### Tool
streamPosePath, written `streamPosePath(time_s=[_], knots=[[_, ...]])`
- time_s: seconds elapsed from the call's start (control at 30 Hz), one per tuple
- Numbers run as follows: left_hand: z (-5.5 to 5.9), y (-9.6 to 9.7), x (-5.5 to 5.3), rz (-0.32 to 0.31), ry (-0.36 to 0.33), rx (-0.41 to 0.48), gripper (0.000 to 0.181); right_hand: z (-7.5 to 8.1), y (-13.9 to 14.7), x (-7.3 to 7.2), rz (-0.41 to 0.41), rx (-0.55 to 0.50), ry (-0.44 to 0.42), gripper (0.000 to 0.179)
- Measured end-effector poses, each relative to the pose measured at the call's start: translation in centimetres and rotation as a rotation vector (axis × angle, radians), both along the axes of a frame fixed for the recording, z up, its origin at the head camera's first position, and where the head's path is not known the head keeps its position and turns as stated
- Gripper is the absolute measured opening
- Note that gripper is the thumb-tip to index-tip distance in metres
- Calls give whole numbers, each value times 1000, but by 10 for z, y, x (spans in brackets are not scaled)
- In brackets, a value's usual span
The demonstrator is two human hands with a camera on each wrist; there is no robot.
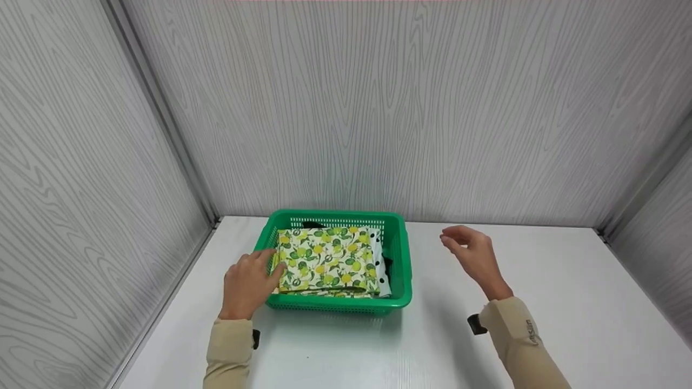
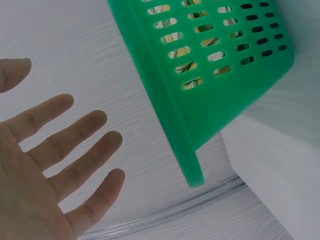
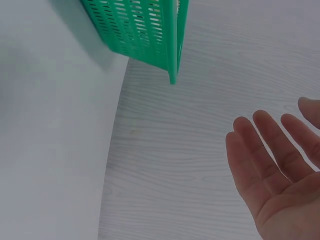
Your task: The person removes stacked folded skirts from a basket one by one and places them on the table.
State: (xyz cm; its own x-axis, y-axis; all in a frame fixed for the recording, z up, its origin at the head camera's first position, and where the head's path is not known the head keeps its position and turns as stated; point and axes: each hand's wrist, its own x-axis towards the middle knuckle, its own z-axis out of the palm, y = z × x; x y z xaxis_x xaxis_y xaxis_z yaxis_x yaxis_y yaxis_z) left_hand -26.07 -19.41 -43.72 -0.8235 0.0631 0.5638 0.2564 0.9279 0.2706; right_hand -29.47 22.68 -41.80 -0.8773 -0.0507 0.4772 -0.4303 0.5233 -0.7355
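A green plastic basket (image 1: pixel 401 259) with slotted walls stands on the white table near the back wall. Folded in it on top lies a cloth printed with lemons and green leaves (image 1: pixel 324 259). Beside that, a white cloth with black dots (image 1: pixel 383 270) shows at the right, and something black is partly hidden behind and beneath. My left hand (image 1: pixel 248 283) hovers by the basket's left rim, its fingers spread and holding nothing; the left wrist view shows a gap to the basket. My right hand (image 1: pixel 473 254) is in the air right of the basket, fingers relaxed and bare.
The white table (image 1: pixel 540 281) extends on both sides of the basket and in front of it. Grey wood-grain panels (image 1: pixel 346 108) rise behind and at the left and right. A dark strap piece (image 1: pixel 477 324) sits at my right wrist.
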Motion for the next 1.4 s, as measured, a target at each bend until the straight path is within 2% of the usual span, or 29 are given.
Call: streamPosePath(time_s=[0.2, 0.43, 0.57, 0.7, 0.87, 1.1, 1.27, 1.4], knots=[[3, -5, -3, 9, -131, 80, 41, 0, -18, -4, 38, -78, -94, 19], [0, -4, -7, 29, -229, 123, 47, 1, -40, -9, 92, -146, -192, 21], [-1, -4, -8, 29, -282, 136, 52, 0, -50, -12, 86, -144, -222, 21], [-1, -4, -9, 38, -302, 142, 53, -1, -59, -15, 91, -132, -269, 21], [0, -2, -12, 28, -303, 151, 53, -3, -68, -16, 129, -158, -374, 24], [-3, 2, -15, 5, -385, 205, 64, -6, -83, -17, 157, -198, -495, 28], [-4, 2, -17, -3, -421, 255, 75, -6, -96, -19, 160, -224, -538, 27], [-4, 5, -23, -13, -426, 281, 75, -6, -102, -21, 143, -268, -528, 25]])
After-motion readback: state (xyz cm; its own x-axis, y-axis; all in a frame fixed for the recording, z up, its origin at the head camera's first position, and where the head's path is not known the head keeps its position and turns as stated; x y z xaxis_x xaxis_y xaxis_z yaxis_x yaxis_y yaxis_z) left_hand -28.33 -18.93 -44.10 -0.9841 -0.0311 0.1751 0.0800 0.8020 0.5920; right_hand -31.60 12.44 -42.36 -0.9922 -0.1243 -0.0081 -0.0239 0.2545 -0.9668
